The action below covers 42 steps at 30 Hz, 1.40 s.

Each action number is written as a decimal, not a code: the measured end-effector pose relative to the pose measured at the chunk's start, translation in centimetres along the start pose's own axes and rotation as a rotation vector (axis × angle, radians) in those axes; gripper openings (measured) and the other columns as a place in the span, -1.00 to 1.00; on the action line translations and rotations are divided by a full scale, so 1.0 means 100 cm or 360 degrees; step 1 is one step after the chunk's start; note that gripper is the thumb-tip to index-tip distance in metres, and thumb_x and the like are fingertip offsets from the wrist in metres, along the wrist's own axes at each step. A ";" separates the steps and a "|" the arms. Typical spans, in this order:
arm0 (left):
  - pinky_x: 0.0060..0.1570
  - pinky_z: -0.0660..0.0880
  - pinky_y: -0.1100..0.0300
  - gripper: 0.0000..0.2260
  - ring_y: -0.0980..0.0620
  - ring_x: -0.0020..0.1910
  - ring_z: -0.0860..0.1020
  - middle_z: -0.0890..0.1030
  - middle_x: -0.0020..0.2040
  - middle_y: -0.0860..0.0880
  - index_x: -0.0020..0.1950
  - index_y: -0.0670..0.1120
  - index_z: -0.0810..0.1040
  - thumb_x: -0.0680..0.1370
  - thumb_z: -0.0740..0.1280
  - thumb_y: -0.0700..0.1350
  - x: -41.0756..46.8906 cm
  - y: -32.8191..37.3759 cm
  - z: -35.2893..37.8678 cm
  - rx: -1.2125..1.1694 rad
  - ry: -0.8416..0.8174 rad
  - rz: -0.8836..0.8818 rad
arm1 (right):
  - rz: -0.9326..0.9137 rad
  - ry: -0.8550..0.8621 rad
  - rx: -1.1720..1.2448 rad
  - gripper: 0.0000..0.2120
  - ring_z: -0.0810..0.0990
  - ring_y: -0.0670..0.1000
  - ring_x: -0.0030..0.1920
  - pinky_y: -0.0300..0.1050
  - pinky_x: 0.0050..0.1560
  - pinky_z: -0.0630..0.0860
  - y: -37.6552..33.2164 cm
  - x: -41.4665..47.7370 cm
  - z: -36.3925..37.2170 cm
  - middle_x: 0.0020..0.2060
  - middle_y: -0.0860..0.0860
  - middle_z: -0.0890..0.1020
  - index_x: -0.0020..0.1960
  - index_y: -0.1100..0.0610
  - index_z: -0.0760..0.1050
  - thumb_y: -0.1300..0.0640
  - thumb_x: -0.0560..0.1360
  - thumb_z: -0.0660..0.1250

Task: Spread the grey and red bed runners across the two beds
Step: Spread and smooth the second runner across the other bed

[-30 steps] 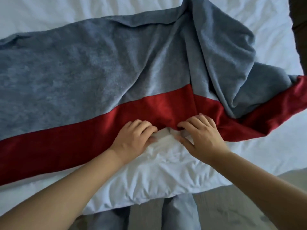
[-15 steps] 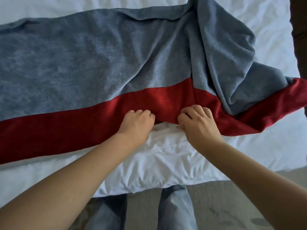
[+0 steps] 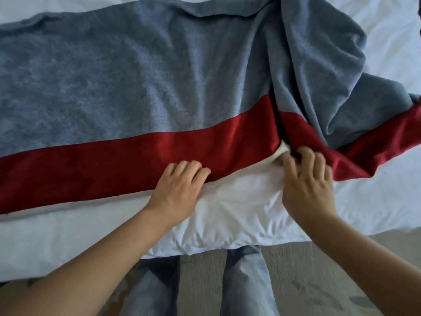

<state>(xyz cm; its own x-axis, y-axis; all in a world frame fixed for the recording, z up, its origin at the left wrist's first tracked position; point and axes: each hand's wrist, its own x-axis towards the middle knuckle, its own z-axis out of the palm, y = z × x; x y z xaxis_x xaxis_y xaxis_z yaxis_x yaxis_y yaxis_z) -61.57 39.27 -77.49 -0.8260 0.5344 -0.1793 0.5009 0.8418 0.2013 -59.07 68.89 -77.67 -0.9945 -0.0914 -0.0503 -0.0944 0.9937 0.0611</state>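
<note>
- The bed fills most of the view. Its white cover is creased, bunches near the hands, and ends at a soft edge along the bottom.
- The runner lies across the bed from the left edge to the right. Its wide grey field is on the far side and its red band runs along the near side. The left half lies fairly flat. The right half is rucked into a tall fold, and the red band kinks there.
- The floor below the bed edge is pale grey-beige carpet.
- Two legs in blue jeans stand against the bed edge.
- The right hand has its fingers clenched on the runner's red edge at the kink, where a pale underside shows.
- The left hand sits well apart from it, fingers curled onto the runner's near red edge, grasping it, thumb hidden.
</note>
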 end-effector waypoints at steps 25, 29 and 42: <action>0.08 0.35 0.02 -0.71 -0.08 0.10 0.50 0.54 0.12 -0.02 0.29 -0.01 0.48 0.58 0.28 0.00 0.142 0.124 -0.011 0.0219 -0.0304 -0.0111 | -0.0246 -0.0587 0.0201 -0.71 0.52 0.13 -0.08 -0.06 -0.35 0.36 0.076 0.067 -0.012 0.05 0.07 0.43 0.21 -0.02 0.49 0.20 0.51 0.26; 0.06 0.32 -0.01 -0.76 -0.10 -0.01 0.57 0.62 -0.01 -0.04 0.12 -0.02 0.50 0.52 0.29 0.05 0.160 0.143 -0.022 0.0275 -0.0369 -0.0125 | -0.0417 -0.0607 -0.0093 -0.74 0.50 0.15 0.09 -0.03 -0.25 0.30 0.098 0.095 -0.022 0.18 0.08 0.42 0.23 -0.01 0.50 0.18 0.61 0.17; 0.02 0.40 0.02 -0.69 -0.09 0.06 0.56 0.57 0.10 -0.02 0.16 -0.03 0.53 0.67 0.03 0.02 0.198 0.178 -0.007 0.0106 -0.0303 -0.0117 | -0.0390 -0.0609 -0.0013 -0.51 0.44 0.14 0.11 0.06 0.09 0.30 0.131 0.069 -0.033 0.02 0.02 0.57 0.04 0.03 0.63 -0.32 0.51 0.16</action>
<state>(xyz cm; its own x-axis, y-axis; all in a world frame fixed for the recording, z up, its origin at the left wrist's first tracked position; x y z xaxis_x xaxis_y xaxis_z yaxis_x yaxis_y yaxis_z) -69.12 64.78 -76.78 -0.8002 0.4711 -0.3711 0.4626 0.8787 0.1179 -67.29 81.06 -73.91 -0.8550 -0.2913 -0.4292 -0.3267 0.9451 0.0093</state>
